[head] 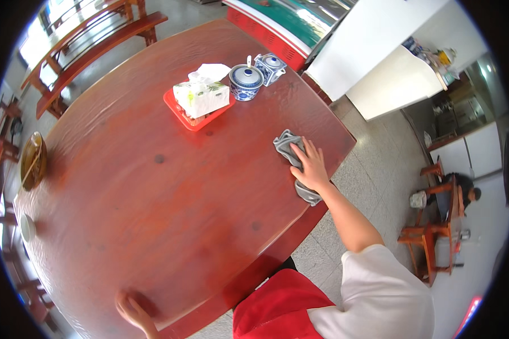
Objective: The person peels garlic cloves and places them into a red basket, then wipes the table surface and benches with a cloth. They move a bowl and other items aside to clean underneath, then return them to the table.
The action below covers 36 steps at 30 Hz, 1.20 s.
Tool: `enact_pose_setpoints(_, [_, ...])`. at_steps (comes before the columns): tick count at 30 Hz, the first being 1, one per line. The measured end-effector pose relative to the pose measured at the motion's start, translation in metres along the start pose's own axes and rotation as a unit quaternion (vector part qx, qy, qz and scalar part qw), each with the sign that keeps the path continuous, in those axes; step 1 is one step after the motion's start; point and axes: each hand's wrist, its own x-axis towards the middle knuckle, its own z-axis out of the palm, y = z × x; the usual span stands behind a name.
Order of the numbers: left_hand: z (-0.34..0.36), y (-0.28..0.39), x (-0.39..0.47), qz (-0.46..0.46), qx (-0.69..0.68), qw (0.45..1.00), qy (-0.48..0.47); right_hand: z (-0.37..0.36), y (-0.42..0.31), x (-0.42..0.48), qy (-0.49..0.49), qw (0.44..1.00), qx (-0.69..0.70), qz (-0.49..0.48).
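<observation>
My right hand (311,167) presses a grey cloth (289,146) against the reddish wooden table (186,190), near its right edge; part of the cloth reaches the near edge. The fingers are spread over it. At the lower left, my left hand (131,309) is slightly blurred, over or on the table near its front edge, with nothing seen in it. Farther back, a tissue box (203,99) sits in a red tray (188,123). Beside it stand a blue-and-white lidded porcelain jar (246,84) with a spoon handle showing and a square blue-and-white porcelain pot (271,68).
A brown bowl (33,161) with what look like chopsticks and a small pale bowl (27,227) stand at the left edge. Wooden benches (106,55) lie beyond. A red-sided display case (265,36) adjoins the far side. A person (462,190) sits at another table on the right.
</observation>
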Motion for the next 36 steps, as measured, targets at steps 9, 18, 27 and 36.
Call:
enact_pose_setpoints(9, [-0.039,0.049,-0.002,0.079,0.138,0.987,0.021,0.05,-0.277,-0.027,-0.054,0.918,0.277,-0.278])
enact_pose_setpoints(18, [-0.036,0.031,-0.01,0.047,0.202,0.978,-0.003,0.02,0.055,0.076,0.064,0.93,0.227,0.282])
enact_pose_setpoints(27, [-0.028,0.021,-0.018,-0.046,0.267,0.961,-0.059,-0.105,0.217,-0.185,0.138,0.574,0.555,0.586])
enact_pose_setpoints(36, [-0.019,-0.01,-0.016,0.037,0.242,0.97,-0.003,-0.044,0.102,-0.042,-0.025,0.651,0.686,0.323])
